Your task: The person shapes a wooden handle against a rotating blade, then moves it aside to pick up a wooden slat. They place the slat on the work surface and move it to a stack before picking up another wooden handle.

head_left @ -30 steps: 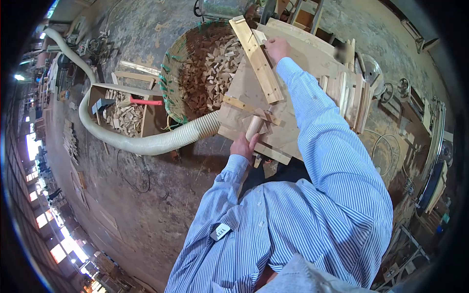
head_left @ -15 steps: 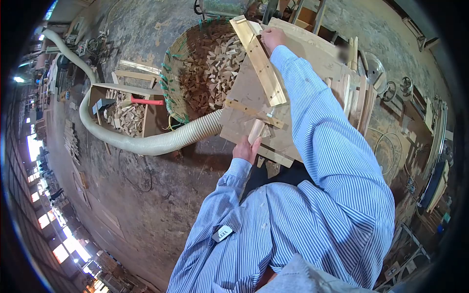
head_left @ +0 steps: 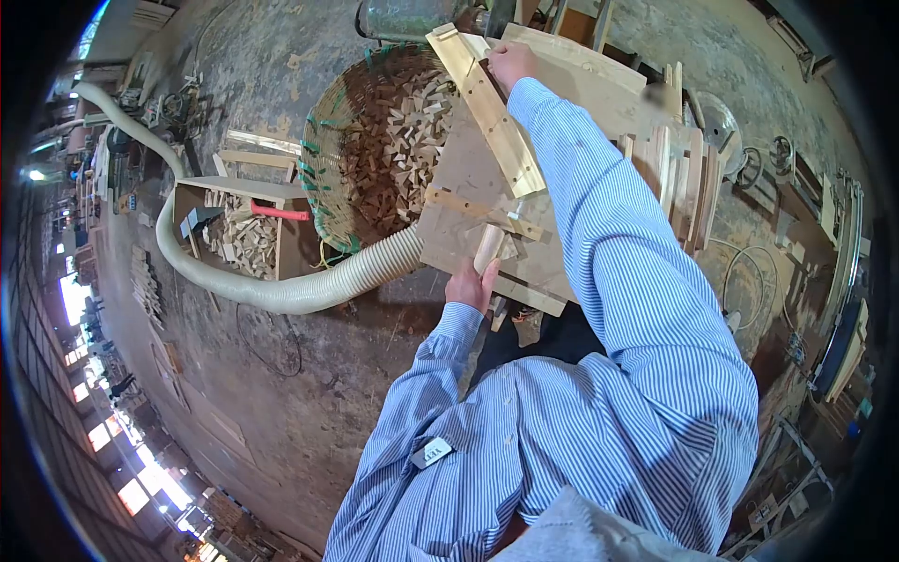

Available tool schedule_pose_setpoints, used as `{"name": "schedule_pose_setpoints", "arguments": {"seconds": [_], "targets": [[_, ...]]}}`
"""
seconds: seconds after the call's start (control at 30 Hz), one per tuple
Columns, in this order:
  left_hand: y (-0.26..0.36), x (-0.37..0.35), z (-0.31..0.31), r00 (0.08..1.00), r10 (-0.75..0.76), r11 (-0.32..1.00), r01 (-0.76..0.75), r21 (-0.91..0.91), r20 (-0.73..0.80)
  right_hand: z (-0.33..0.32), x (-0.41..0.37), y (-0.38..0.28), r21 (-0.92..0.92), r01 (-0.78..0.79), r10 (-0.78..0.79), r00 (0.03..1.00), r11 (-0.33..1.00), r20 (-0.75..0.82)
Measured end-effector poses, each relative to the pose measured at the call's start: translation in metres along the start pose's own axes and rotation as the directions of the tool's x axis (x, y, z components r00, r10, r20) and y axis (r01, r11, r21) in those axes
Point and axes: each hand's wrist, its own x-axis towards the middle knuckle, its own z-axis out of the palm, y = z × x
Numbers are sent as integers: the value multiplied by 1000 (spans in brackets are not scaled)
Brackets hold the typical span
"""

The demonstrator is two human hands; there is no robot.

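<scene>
My left hand (head_left: 471, 284) is wrapped around the near end of a short wooden block (head_left: 488, 245), whose far end rests by a narrow wooden strip with holes (head_left: 468, 212) on the tabletop (head_left: 457, 169). Farther up the table, my right hand (head_left: 511, 66) is closed at the upper end of a long wooden fence (head_left: 489, 110) with several holes along it. A pale piece of wood (head_left: 476, 45) shows between that hand and the fence. What the right fingers grip is partly hidden. Beside the block's far end stands a small light-coloured part (head_left: 513, 215).
A large wicker basket (head_left: 323, 131) of wood offcuts stands left of the table. Near it, a wooden box (head_left: 291, 239) holds more offcuts and a red-handled tool (head_left: 279, 213). A thick ribbed hose (head_left: 328, 288) runs under the table. Wooden boards (head_left: 676, 178) stand at the right.
The view has shifted slightly, so the basket, box and fence appear farther left. Both hands keep nearly the same grip and place on the table.
</scene>
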Motion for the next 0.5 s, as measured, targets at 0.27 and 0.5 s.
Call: {"name": "schedule_pose_setpoints", "arguments": {"seconds": [0.27,0.5], "targets": [[30,33,0,999,26,1000,-26,5,-33,-8,43,-7,-12,7,-7,1000,1000,-1],[44,51,3,997,53,997,-50,50,-63,-17,65,-11,-119,163,-171,984,979,-55]]}}
